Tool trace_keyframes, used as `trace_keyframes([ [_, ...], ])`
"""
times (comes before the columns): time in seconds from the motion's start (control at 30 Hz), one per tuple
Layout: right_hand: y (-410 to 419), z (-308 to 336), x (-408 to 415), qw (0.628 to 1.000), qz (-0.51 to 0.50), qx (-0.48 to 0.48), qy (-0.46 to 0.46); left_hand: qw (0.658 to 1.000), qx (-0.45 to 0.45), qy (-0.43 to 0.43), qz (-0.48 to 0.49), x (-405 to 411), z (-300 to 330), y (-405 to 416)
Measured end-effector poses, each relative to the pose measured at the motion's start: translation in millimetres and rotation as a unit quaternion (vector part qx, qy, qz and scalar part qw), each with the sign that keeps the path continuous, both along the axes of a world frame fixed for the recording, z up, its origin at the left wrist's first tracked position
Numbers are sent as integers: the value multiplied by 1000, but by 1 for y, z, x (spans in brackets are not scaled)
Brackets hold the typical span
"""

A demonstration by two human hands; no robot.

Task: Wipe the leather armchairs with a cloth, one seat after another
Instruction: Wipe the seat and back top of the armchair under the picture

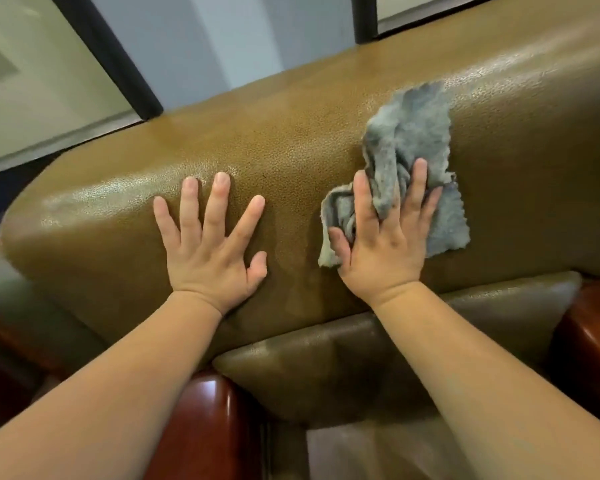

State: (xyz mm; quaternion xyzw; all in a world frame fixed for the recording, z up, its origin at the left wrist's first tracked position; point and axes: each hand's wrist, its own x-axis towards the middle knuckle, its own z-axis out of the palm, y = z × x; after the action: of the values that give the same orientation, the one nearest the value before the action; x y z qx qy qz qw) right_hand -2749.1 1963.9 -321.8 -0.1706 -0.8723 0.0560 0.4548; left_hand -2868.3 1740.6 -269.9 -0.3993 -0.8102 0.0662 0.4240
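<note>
Cloth on armchair backrest beneath flat, released right grip; left grip flat, released, alongside.

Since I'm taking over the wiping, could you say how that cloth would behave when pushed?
Probably floppy: the cloth lies bunched under the right hand. Likely light, being thin. It should slide easily on the glossy backrest.

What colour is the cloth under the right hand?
Grey-blue cloth, under the right hand; head view.
</note>
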Motion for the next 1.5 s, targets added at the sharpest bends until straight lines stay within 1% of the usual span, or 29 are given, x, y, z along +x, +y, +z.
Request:
trace_keyframes([
  [0.07,-3,-34,14,995,33,76,-55,1000,12,0,-17,-2,-3,0],
  [0.13,3,-35,22,987,55,128,-78,1000,15,-1,-22,-2,-3,-2],
  [0.2,6,-2,16,991,43,107,-60,1000,15,4,-18,-2,-3,-2],
  [0.3,2,56,-14,999,-44,6,0,1000,15,-2,-25,-1,-2,-1],
  [0.33,-7,62,-21,998,-61,4,10,1000,16,-2,-19,0,0,-2],
  [0.37,-18,57,-23,998,-49,25,7,1000,14,-8,-15,2,2,-3],
  [0.4,-27,40,-20,998,-7,64,-11,1000,13,-14,-17,2,4,-5],
  [0.43,-31,15,-12,991,44,112,-51,999,14,-16,-23,2,5,-9],
  [0.47,-30,-14,2,975,92,170,-106,999,18,-19,-23,2,4,-17],
  [0.53,-12,-57,30,916,167,284,-230,999,36,-27,4,1,-4,-46],
  [0.6,0,-57,41,867,188,346,-306,998,46,-25,35,-7,-18,-80],
  [0.63,-4,-47,38,862,194,346,-316,998,43,-20,44,-11,-26,-92],
  [0.67,-12,-33,28,879,195,328,-285,998,46,-13,48,-14,-33,-98],
  [0.73,-31,7,-7,940,146,269,-148,995,81,-10,49,-16,-43,-99],
  [0.77,-45,25,-24,961,112,232,-99,994,101,-18,48,-16,-47,-97],
  [0.83,-69,48,-48,984,50,171,-20,992,120,-18,41,-18,-55,-96],
  [0.9,-82,37,-55,985,46,166,19,992,126,-9,25,-22,-60,-99],
  [0.93,-84,20,-52,981,51,188,10,991,132,-1,17,-25,-61,-98],
  [0.97,-86,0,-44,974,60,218,-25,990,140,4,11,-25,-61,-97],
  [1.07,-91,-51,-12,928,119,302,-182,988,157,11,1,-26,-61,-93],
  [1.13,-92,-48,-2,900,141,308,-274,988,157,10,7,-27,-60,-94],
  [1.17,-94,-34,-4,898,145,307,-281,987,159,7,7,-26,-60,-96],
  [1.2,-96,-15,-12,909,139,301,-253,987,161,4,3,-25,-59,-97],
  [1.27,-106,37,-42,954,104,233,-159,988,156,-2,8,-21,-57,-99],
  [1.33,-114,86,-67,979,58,164,-108,989,149,-14,16,-19,-52,-100],
  [1.4,-122,98,-70,979,46,164,-111,989,140,-35,23,-16,-48,-101],
  [1.43,-123,85,-64,972,62,182,-133,990,133,-46,28,-13,-46,-102],
  [1.47,-127,69,-54,961,82,202,-169,989,130,-61,33,-9,-45,-105],
  [1.5,-130,47,-40,944,107,213,-227,987,134,-78,42,-6,-45,-112],
])
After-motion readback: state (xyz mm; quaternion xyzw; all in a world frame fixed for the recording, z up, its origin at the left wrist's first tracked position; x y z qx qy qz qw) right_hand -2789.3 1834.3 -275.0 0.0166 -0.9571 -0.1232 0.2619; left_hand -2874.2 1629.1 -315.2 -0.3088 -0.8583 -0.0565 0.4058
